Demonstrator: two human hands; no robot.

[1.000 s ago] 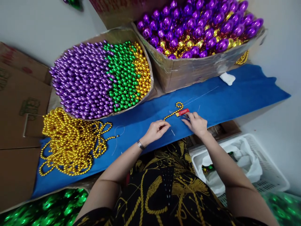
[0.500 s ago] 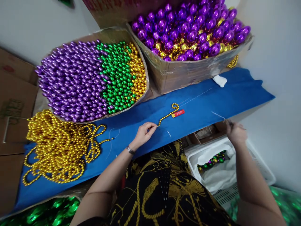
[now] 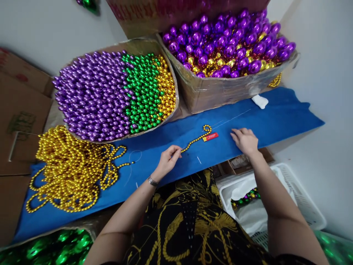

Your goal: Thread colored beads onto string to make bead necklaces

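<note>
A short strand of gold beads [image 3: 194, 141] lies on the blue cloth, its far end curled into a hook. My left hand [image 3: 168, 159] pinches the near end of that strand between thumb and fingertips. To the right, my right hand [image 3: 245, 141] hovers over the cloth with its fingers apart, and I see nothing in it. Between the hands lies a red lighter [image 3: 211, 137] with a yellow end, close beside the curled beads. Thin white thread [image 3: 231, 118] runs from near the curl toward a crumpled white piece [image 3: 259, 101].
Behind stand a box of purple, green and gold beads [image 3: 96, 95] and a box of larger purple baubles [image 3: 242, 48]. A heap of gold bead strands [image 3: 68, 173] covers the cloth's left end. Below right is a white basket [image 3: 306, 198] with a lining and colored beads.
My right hand has moved left and up from beyond the cloth's front edge to over the cloth; the white thread that trailed from it no longer shows. My left hand keeps its pinch.
</note>
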